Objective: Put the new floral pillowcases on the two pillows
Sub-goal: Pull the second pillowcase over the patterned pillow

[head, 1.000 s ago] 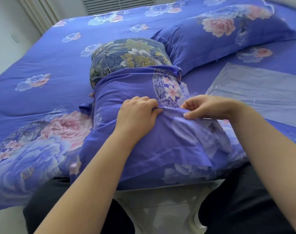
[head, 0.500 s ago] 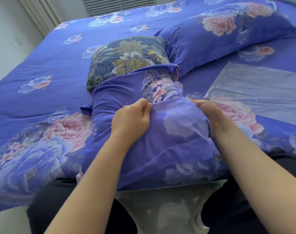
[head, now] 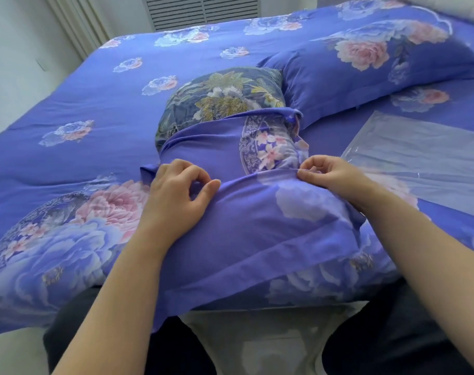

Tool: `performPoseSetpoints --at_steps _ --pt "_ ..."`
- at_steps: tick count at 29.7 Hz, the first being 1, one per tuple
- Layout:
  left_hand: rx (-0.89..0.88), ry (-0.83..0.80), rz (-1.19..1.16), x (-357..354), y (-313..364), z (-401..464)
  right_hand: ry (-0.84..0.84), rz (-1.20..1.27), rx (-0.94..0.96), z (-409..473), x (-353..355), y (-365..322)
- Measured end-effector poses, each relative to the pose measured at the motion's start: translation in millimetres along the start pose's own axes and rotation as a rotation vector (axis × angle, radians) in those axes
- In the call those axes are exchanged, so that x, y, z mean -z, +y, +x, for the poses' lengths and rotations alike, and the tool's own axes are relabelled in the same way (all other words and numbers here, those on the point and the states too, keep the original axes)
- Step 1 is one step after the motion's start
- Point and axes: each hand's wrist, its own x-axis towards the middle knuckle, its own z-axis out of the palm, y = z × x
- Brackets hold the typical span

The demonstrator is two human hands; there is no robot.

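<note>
Both of my hands have shifted since a moment ago: the left hand [head: 176, 193] has slid out toward the left side of the pillow, and the right hand [head: 330, 175] has come back up on top of the fabric. Now each one pinches the folded edge of the new floral pillowcase [head: 252, 226], thumb against curled fingers, left hand near the left side, right hand near the right, well apart from each other. That pillowcase covers the near half of the pillow [head: 222, 96] right in front of me; the far half, in its dark old floral cover, pokes out beyond the bunched opening. Just beyond and to the right lies the second pillow [head: 365, 66], dressed in the matching blue floral print, touching the first one's far corner. On the bed [head: 81, 109], off to my right, a clear plastic bag [head: 419, 152] lies flat.
</note>
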Motion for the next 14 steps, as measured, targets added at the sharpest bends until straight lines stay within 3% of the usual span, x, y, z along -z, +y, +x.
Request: performPoseSetpoints --at_steps 2,6,9,12,14 --pt "0.07 0.023 -0.014 12 -19 -13 0.125 -0.191 0.031 2 2 8" --pt "0.264 -0.028 -0.256 16 -39 -28 0.19 -0.72 0.065 9 -2 1" --pt "0.264 0.06 -0.163 8 -41 -30 0.281 -0.744 0.239 3 -30 -29" --pt "0.263 0.07 -0.135 15 -41 -12 0.108 -0.696 0.395 -4 -57 -54" --pt "0.278 -0.011 -0.116 19 -50 13 -0.035 -0.781 0.358 -3 -68 -56"
